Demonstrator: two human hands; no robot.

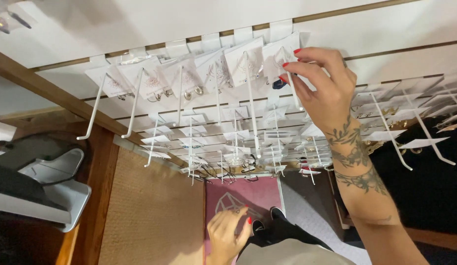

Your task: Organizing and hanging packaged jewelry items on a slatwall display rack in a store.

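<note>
The right hand (322, 91) had its fingers (293, 73) pinched on a light, bendable earring card (279, 61) hanging on the wall's top hook (292, 81), best held by its edges, while the left hand (228, 234) hung loosely curled and empty.

A white slatted wall panel (395, 34) with thin brown grooves carries the goods. White metal hooks (135, 105) stick out of it in rows. On the top row hang white earring cards (150, 78), several to a hook, some with hoops showing. Lower rows hold more small cards (233, 135), packed close together. To the right, further hooks (425, 130) carry cards too.
</note>
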